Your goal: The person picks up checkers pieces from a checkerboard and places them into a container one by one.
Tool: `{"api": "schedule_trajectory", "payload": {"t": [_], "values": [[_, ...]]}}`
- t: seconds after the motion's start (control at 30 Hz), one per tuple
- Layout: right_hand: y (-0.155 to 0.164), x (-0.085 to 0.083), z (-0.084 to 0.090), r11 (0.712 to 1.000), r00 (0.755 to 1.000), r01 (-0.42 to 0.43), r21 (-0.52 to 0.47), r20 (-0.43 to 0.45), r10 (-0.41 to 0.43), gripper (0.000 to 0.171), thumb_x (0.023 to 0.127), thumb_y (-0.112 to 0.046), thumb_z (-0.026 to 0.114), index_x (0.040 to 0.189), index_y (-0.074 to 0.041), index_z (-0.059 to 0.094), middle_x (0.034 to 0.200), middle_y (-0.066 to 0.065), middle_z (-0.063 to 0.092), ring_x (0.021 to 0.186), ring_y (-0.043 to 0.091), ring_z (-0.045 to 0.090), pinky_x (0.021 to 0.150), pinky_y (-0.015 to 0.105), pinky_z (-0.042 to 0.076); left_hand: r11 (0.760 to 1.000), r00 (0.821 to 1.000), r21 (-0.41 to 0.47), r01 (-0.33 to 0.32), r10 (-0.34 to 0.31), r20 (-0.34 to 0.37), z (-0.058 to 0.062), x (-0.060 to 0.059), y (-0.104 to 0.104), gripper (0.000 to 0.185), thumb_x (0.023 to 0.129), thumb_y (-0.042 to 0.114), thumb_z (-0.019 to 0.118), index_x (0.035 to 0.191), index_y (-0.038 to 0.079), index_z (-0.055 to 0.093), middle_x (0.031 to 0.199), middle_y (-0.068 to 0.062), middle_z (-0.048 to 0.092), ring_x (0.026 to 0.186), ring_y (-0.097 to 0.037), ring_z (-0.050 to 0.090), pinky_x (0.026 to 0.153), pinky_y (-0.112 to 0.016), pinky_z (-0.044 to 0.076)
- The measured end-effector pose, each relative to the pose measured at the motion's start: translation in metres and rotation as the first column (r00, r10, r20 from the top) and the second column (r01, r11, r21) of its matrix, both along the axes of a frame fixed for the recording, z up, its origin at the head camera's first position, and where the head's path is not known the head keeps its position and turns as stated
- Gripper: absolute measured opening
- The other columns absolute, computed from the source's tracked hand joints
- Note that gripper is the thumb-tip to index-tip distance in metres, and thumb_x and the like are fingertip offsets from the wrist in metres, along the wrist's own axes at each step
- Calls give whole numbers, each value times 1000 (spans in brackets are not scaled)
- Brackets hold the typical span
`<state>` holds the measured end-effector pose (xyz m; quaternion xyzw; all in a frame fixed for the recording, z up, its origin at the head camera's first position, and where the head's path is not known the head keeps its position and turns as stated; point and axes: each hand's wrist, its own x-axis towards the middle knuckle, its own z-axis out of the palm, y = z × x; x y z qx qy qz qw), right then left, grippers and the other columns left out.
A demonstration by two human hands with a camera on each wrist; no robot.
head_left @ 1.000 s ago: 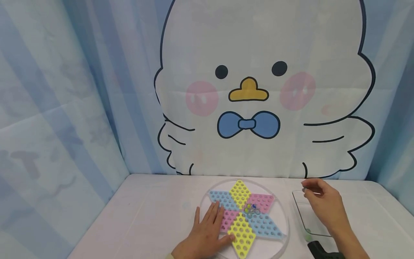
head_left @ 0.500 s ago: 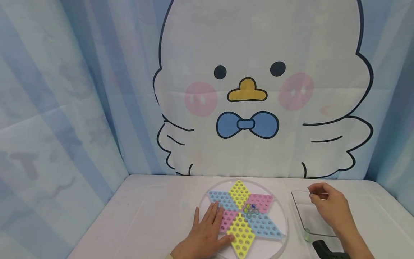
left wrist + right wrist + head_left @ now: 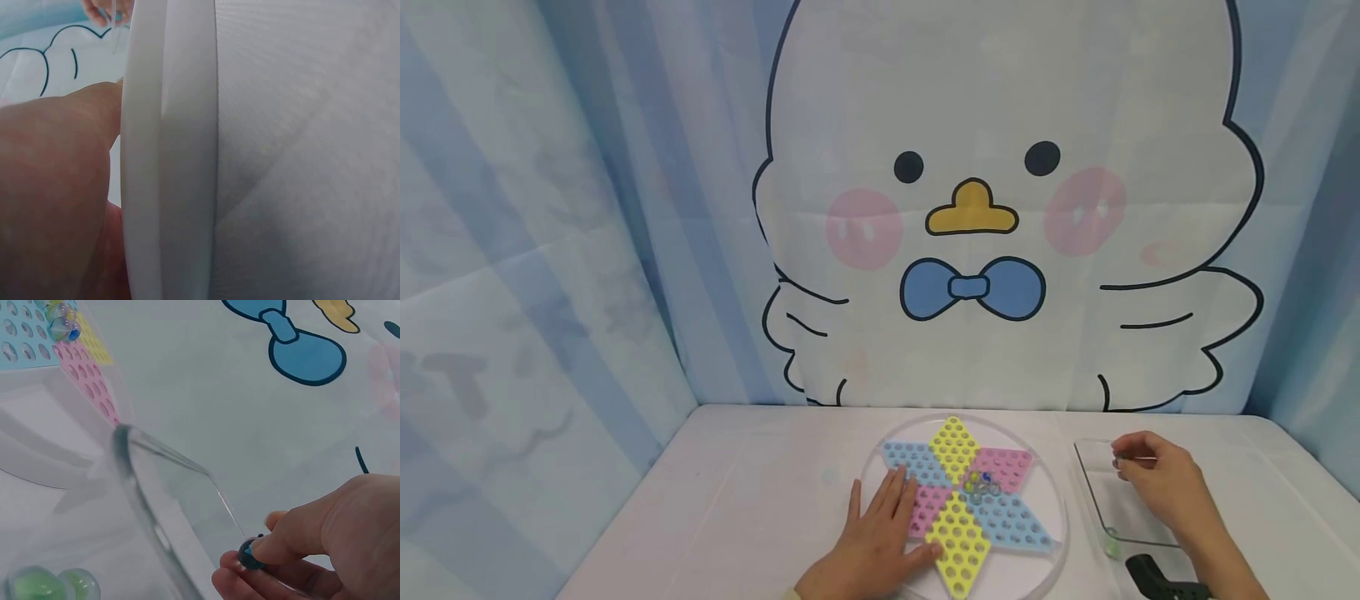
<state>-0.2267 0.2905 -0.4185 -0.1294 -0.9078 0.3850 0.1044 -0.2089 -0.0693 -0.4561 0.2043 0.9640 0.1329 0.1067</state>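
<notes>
My left hand (image 3: 876,533) lies with straight, spread fingers on the left part of a round Chinese checkers board (image 3: 958,546), which has a yellow, pink and blue star of holes. Near the star's centre sits a cluster of several glass marbles (image 3: 981,483). To the right, my right hand (image 3: 1168,487) is over a clear rectangular box (image 3: 1088,492). Its thumb and fingers pinch a dark marble with a teal patch (image 3: 250,553), seen best in the right wrist view. Pale green marbles (image 3: 39,585) lie inside the box at its near left corner.
A black curved object (image 3: 1157,579) is at my right wrist. Behind the white table (image 3: 737,492) hangs a curtain (image 3: 977,358) with a cartoon bird. The board's raised white rim (image 3: 181,156) fills much of the left wrist view.
My right hand has shifted right from the box's far left corner, then slightly lower, with the marble still pinched. The left hand stays in place on the board.
</notes>
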Motion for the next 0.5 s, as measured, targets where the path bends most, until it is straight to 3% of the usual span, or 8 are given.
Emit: {"api": "schedule_trajectory", "payload": {"t": [0.5], "values": [[3,-5,-6,998,995,-60,10,79,59,24,92,3,56,115,7,57,113,30,63,95,33,63,76,41,55,1000,1000,-23,-4,3,-7,-1,-1,1,95,89,78,38,159,14,23,168,-5,11,156,-25,12,119,-67,3]]}}
